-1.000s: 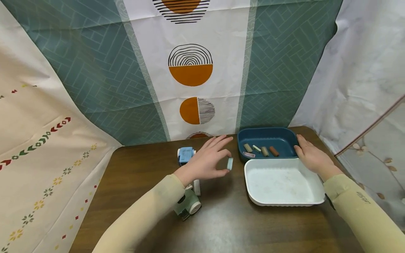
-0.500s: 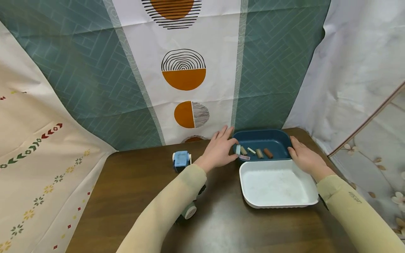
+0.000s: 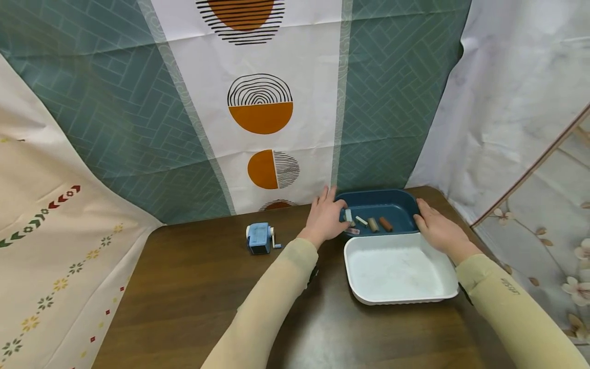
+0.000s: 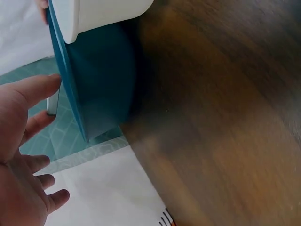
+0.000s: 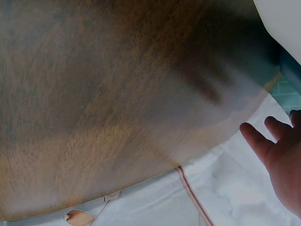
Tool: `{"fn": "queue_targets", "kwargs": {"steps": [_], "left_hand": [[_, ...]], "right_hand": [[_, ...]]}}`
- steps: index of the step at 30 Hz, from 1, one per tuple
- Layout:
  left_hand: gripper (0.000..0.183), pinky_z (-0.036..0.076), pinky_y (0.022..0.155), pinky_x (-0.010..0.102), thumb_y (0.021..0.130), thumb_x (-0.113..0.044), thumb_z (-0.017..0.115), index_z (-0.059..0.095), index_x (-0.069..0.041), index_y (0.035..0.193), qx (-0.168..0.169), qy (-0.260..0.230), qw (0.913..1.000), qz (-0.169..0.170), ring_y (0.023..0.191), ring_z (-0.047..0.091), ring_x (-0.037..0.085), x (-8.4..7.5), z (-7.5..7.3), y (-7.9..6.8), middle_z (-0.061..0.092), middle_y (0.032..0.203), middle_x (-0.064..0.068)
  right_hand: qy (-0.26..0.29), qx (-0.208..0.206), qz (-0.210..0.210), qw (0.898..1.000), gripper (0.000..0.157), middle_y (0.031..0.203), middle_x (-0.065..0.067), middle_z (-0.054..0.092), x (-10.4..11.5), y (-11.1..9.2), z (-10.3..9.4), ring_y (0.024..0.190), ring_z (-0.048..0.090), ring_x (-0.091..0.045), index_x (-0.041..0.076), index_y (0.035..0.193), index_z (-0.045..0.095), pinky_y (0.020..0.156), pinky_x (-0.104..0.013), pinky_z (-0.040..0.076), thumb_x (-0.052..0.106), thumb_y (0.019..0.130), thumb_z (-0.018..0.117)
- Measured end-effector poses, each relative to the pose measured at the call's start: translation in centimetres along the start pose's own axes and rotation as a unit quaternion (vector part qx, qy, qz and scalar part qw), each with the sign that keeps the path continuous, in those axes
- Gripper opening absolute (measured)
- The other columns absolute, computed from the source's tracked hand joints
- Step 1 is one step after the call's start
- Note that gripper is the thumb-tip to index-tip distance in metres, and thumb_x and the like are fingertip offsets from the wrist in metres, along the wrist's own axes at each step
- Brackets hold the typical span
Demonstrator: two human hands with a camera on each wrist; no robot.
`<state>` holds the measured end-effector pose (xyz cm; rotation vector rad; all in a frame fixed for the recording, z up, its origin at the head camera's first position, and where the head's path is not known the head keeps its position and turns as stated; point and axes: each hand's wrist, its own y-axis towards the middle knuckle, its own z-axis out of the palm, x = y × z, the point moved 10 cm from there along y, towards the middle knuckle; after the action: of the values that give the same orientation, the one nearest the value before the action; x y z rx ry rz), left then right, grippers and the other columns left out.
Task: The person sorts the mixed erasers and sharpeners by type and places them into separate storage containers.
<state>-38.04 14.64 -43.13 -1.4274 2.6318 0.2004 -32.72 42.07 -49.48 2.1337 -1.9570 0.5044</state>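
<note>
My left hand [image 3: 324,219] pinches a small pale blue block [image 3: 348,215] between thumb and forefinger, at the left end of a dark blue tray [image 3: 398,211]. In the left wrist view the block [image 4: 53,101] shows as a thin pale piece, with the other fingers spread. My right hand [image 3: 440,229] rests on the tray's right rim, its fingers fairly straight. Inside the tray lie a brown block [image 3: 385,224], a tan block [image 3: 373,224], a thin cream stick [image 3: 361,221] and a pinkish piece [image 3: 353,231]. Part of another piece is hidden behind the pale blue block.
A white tray [image 3: 401,266] stands directly in front of the blue one. Left of my left hand is a blue crank pencil sharpener [image 3: 259,238] on the wooden table [image 3: 193,292]. Patterned cloths [image 3: 258,51] hang behind and at both sides.
My left hand has carried the pale blue block rightward from above the table to the blue tray's left end. The right hand stays at the rim. The left forearm now covers the green sharpener.
</note>
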Motion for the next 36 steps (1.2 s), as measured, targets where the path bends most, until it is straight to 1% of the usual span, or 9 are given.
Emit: {"fn": "queue_targets", "kwargs": {"steps": [7,12,16,21,25,29,33,36], "left_hand": [[0.045,0.026,0.127,0.053,0.098,-0.047,0.076,0.071,-0.022,0.135,-0.008,-0.019,0.9995,-0.025,0.164,0.013,0.034,0.5,0.4,0.3,0.024,0.176,0.013],[0.044,0.026,0.126,0.052,0.098,-0.046,0.077,0.072,-0.018,0.131,-0.022,-0.030,0.9989,-0.030,0.163,0.015,0.035,0.7,0.3,0.1,0.026,0.175,0.013],[0.044,0.027,0.126,0.052,0.097,-0.048,0.077,0.072,-0.017,0.129,-0.028,-0.029,0.9986,-0.032,0.163,0.016,0.034,0.7,0.2,0.0,0.028,0.174,0.013],[0.046,0.025,0.127,0.051,0.097,-0.048,0.077,0.072,-0.016,0.128,-0.028,-0.036,0.9982,-0.039,0.163,0.016,0.034,0.8,0.2,0.0,0.028,0.174,0.014],[0.046,0.025,0.127,0.052,0.097,-0.048,0.077,0.073,-0.016,0.128,-0.026,-0.042,0.9978,-0.045,0.163,0.016,0.034,1.0,0.6,0.2,0.028,0.174,0.014],[0.047,0.025,0.127,0.053,0.097,-0.051,0.075,0.074,-0.018,0.130,-0.018,-0.032,0.9983,-0.046,0.163,0.015,0.035,1.1,1.1,0.5,0.027,0.175,0.014],[0.047,0.026,0.127,0.054,0.098,-0.053,0.075,0.073,-0.024,0.134,-0.015,-0.009,0.9987,-0.048,0.163,0.016,0.036,1.3,1.4,1.0,0.027,0.175,0.014],[0.046,0.027,0.126,0.054,0.099,-0.052,0.075,0.072,-0.027,0.138,-0.016,0.009,0.9985,-0.051,0.162,0.018,0.037,1.3,1.5,1.7,0.028,0.174,0.014]], "right_hand": [[-0.002,0.006,0.004,1.000,0.073,0.174,-0.032,0.006,-0.1,0.2,0.2,0.157,0.015,-0.055,-0.004,0.169,0.000,0.123,-0.069,0.017,0.042,0.118,0.026],[0.001,0.003,-0.003,1.000,0.072,0.174,-0.033,0.006,0.1,0.1,-0.1,0.157,0.014,-0.056,-0.005,0.169,0.001,0.123,-0.069,0.017,0.039,0.118,0.028],[0.002,0.005,-0.003,1.000,0.072,0.174,-0.032,0.006,0.1,0.0,-0.1,0.157,0.014,-0.056,-0.005,0.168,0.001,0.123,-0.069,0.017,0.038,0.118,0.028],[0.000,0.009,-0.004,1.000,0.072,0.174,-0.033,0.005,0.1,0.1,0.1,0.157,0.013,-0.056,-0.005,0.168,-0.001,0.123,-0.069,0.017,0.039,0.118,0.027],[-0.001,0.010,-0.005,1.000,0.072,0.173,-0.033,0.006,-0.1,-0.1,0.2,0.157,0.013,-0.056,-0.005,0.168,-0.002,0.123,-0.069,0.017,0.039,0.118,0.027],[-0.001,0.008,-0.002,1.000,0.072,0.174,-0.032,0.006,-0.1,-0.1,0.2,0.157,0.014,-0.055,-0.004,0.169,-0.001,0.123,-0.069,0.017,0.039,0.118,0.027],[-0.002,0.006,0.002,1.000,0.072,0.174,-0.031,0.006,0.0,0.1,0.1,0.158,0.014,-0.054,-0.004,0.169,0.000,0.124,-0.068,0.018,0.039,0.118,0.028],[-0.005,0.007,0.005,1.000,0.072,0.174,-0.031,0.006,0.1,0.1,0.1,0.158,0.014,-0.054,-0.003,0.169,-0.001,0.124,-0.068,0.017,0.039,0.118,0.028]]}}
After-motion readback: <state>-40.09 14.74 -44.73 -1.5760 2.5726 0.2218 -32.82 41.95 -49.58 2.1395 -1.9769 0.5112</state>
